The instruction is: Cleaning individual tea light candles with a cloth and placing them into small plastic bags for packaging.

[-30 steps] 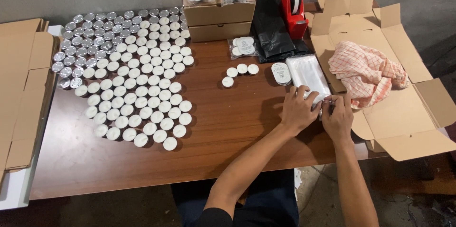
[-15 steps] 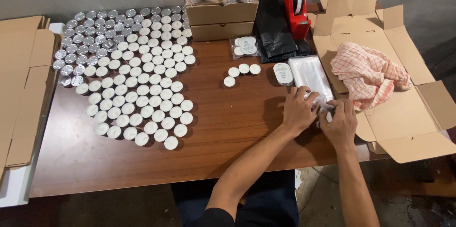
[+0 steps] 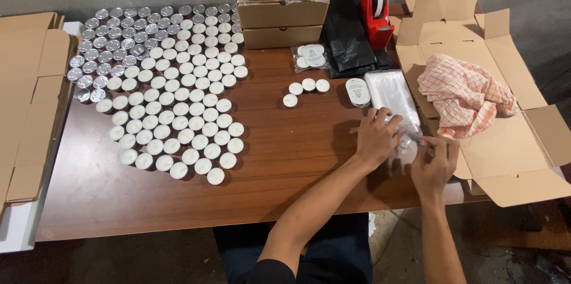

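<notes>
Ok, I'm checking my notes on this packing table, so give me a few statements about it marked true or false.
1. Both hands, left hand and right hand, are on the stack of clear plastic bags. True.
2. The tape dispenser is blue. False: red.
3. A checked cloth lies in the open cardboard box. True.
4. The tealight candles are stacked in the open box. False: they sit in rows on the table.

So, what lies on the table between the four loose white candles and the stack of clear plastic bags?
In the head view, one labelled round pack lies between the loose candles and the clear bags.
</notes>
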